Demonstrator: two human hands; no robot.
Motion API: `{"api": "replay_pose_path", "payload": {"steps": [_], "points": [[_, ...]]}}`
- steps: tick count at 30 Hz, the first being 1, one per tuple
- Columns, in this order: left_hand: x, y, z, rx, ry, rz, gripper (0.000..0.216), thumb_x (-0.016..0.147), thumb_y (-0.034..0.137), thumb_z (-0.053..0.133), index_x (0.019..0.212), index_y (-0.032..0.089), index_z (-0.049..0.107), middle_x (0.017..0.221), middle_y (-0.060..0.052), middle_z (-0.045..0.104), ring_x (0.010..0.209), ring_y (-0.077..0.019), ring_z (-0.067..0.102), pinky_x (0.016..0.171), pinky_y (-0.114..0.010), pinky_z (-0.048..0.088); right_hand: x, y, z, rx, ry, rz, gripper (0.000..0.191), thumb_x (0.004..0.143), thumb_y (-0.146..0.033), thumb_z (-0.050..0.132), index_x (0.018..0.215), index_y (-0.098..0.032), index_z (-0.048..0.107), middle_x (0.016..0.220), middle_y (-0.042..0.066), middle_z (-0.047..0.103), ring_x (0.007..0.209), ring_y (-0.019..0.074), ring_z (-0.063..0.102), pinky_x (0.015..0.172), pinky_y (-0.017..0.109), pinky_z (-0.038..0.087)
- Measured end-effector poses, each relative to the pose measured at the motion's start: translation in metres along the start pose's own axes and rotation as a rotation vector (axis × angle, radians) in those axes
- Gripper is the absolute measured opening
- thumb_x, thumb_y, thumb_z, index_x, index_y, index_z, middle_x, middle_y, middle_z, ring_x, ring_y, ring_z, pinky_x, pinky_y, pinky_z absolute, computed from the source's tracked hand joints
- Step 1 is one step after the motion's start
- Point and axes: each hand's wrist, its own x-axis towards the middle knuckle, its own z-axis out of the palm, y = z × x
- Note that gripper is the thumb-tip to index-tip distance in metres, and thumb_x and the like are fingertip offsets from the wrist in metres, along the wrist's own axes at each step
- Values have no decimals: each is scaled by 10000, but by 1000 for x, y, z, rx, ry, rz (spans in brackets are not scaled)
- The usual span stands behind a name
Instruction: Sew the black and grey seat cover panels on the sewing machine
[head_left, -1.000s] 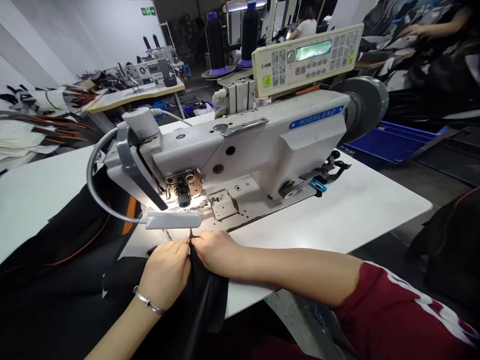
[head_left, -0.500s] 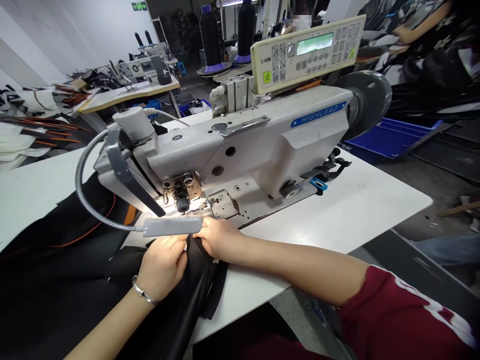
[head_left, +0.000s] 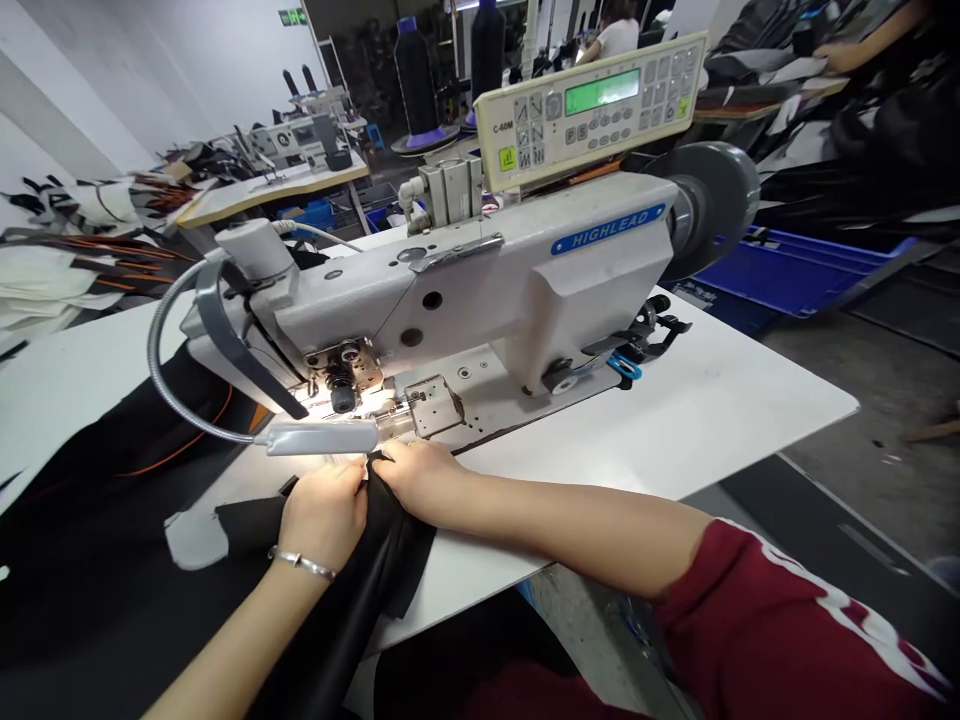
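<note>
Black fabric [head_left: 150,590] spreads over the left of the table and hangs down its front. My left hand [head_left: 324,510], with a bracelet at the wrist, is closed on the fabric just below the lamp. To its right my right hand [head_left: 420,480] pinches the same fabric, its fingertips close to the left hand's. Both are in front of the sewing machine's needle area, partly hidden behind the grey lamp bar [head_left: 322,438]. The sewing machine [head_left: 465,290] stands behind them. A pale grey piece [head_left: 196,540] shows on the fabric left of my left hand.
A control panel [head_left: 592,110] tops the machine, with a black thread cone [head_left: 416,85] behind it. The white tabletop [head_left: 720,400] extends right. A blue crate [head_left: 810,270] sits beyond it. Other people work at the back, one in a white top [head_left: 619,38].
The view has shifted slightly, so the machine appears further left. The pale grey piece beside my left hand has come into sight. Both hands keep their hold on the fabric.
</note>
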Motion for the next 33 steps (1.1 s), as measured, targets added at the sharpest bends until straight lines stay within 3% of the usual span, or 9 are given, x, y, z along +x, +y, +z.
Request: {"api": "replay_pose_path", "payload": {"steps": [2,4,11,18,26,33], "points": [[-6,2,6,32,170,39,255,842,134,445,870,114,697,826,-94,739,721,-238,676,619,-354,506,1,1,1,13,-16,6,184,924,-207,473,984,-192,646,1002,52,634,773,182,582,605,288,399],[-9,2,9,47,253,93,247,859,133,446,894,101,689,829,-92,733,709,-225,661,604,-344,496,1,1,1,18,-30,10,177,916,-217,482,976,-195,647,998,51,635,772,180,582,604,284,399],[2,-8,7,35,224,186,219,835,111,440,809,148,655,788,-89,696,727,-229,638,674,-352,518,6,-1,-2,-31,-32,8,139,840,-200,559,956,-177,632,987,60,634,771,207,608,571,308,423],[12,-21,16,79,320,286,291,856,126,424,978,101,687,750,-112,707,668,-244,655,667,-378,531,19,3,11,10,13,37,166,839,-248,553,975,-203,637,1139,70,644,820,235,624,611,341,469],[24,-36,21,95,344,339,272,858,151,445,875,142,717,773,-131,720,698,-280,665,672,-430,537,27,2,18,30,83,91,162,833,-236,579,977,-187,636,1110,65,655,877,246,615,652,362,492],[21,-37,21,30,334,304,293,878,140,442,885,136,735,856,-139,739,775,-255,686,759,-389,553,29,6,17,-96,215,-89,208,965,-183,458,978,-135,660,1122,113,637,1061,265,534,835,383,467]]}}
